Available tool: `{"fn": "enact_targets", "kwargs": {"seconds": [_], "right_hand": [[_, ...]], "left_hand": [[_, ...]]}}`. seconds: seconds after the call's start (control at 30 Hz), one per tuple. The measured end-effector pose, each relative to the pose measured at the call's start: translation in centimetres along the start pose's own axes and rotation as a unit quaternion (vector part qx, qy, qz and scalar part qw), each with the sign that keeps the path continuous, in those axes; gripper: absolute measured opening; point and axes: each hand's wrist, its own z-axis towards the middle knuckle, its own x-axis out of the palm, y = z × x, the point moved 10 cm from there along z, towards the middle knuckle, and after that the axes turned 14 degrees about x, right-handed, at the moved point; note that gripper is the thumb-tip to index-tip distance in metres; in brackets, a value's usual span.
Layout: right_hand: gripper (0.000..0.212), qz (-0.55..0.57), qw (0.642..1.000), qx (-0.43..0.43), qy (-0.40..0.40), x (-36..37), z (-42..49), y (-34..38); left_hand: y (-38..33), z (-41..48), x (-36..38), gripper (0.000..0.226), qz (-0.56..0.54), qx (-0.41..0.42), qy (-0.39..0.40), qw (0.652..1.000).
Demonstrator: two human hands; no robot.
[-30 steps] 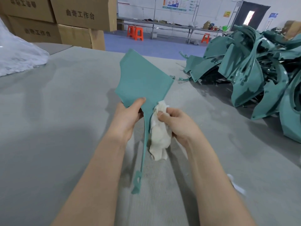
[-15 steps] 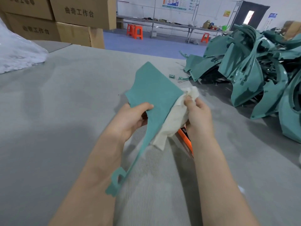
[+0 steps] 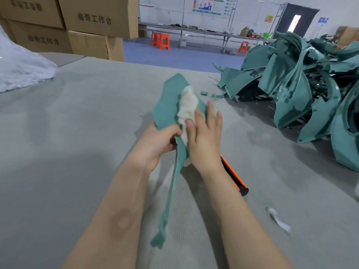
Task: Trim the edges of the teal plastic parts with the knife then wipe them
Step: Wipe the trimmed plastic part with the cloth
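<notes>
The left hand [image 3: 155, 146] grips the teal part [image 3: 167, 111] by its narrow neck, above the bench [image 3: 58, 142]; the right hand [image 3: 204, 140], fingers straight, presses a white cloth [image 3: 187, 105] against its broad face. An orange knife [image 3: 234, 176] lies beside that wrist (on the bench). Beyond, right, a pile of teal parts [image 3: 295, 90]; far left, cardboard boxes [image 3: 87, 22].

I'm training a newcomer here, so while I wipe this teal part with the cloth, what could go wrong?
The knife lies close beside the right forearm; a backward wipe might knock it. The left hand grips the teal part only at its narrow neck, so the right hand pressing the cloth could flex the thin tail.
</notes>
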Motion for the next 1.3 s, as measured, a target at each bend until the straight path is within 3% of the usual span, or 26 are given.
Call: {"fn": "enact_targets", "kwargs": {"seconds": [0.1,0.2,0.3,0.4,0.5,0.57,0.63,0.7,0.83,0.97,1.07,1.17,1.23,1.3], "right_hand": [[0.037,0.012,0.991,0.125,-0.038,-1.8,1.7,-4.2],[0.022,0.091,0.973,0.178,-0.115,-4.6,1.8,-6.9],[0.023,0.182,0.947,0.191,-0.182,-7.1,1.4,-7.7],[0.024,0.253,0.937,0.130,-0.205,-8.5,0.5,-5.1],[0.021,0.222,0.970,0.017,-0.094,-5.8,-1.1,0.6],[0.022,0.153,0.986,-0.072,-0.003,-2.5,-2.9,4.5],[0.036,0.097,0.986,-0.110,0.076,0.7,-4.3,6.3],[0.059,0.074,0.984,-0.098,0.133,2.5,-4.8,6.1],[0.077,0.016,0.992,-0.059,0.108,2.5,-3.4,4.1],[0.072,0.037,0.995,0.082,0.040,-0.2,-0.4,-0.3],[0.070,0.053,0.989,0.125,0.057,-0.6,-0.1,-1.7],[0.070,-0.001,0.993,0.024,0.115,2.1,-2.2,2.0],[0.075,0.038,0.986,-0.048,0.153,3.3,-4.3,4.7],[0.077,0.065,0.983,-0.062,0.159,3.1,-4.6,5.1]], "left_hand": [[0.6,-0.7,1.6,0.023,0.078,-0.024,0.068,0.994],[0.8,-1.1,2.6,0.020,0.090,-0.033,0.105,0.990],[0.2,-0.9,2.5,0.013,0.071,-0.021,0.090,0.993],[-1.1,-0.2,1.4,0.014,0.111,0.022,0.068,0.991],[-0.8,0.1,1.1,0.022,0.067,0.003,0.038,0.997],[-0.9,0.1,1.8,0.033,-0.105,-0.004,0.025,0.994],[-1.3,0.1,2.2,0.044,-0.255,0.004,0.021,0.967],[-1.5,-0.2,2.7,0.057,-0.311,0.000,0.044,0.949],[-0.7,-1.0,4.5,0.065,-0.328,-0.052,0.099,0.938],[-0.1,-2.1,6.3,0.054,-0.268,-0.079,0.141,0.950],[0.3,-2.2,6.7,0.052,-0.241,-0.098,0.151,0.954],[0.0,-1.6,5.7,0.053,-0.303,-0.098,0.097,0.943],[-0.6,-1.0,4.4,0.054,-0.352,-0.068,0.058,0.932],[-0.9,-0.8,3.9,0.053,-0.351,-0.056,0.060,0.933]]}}
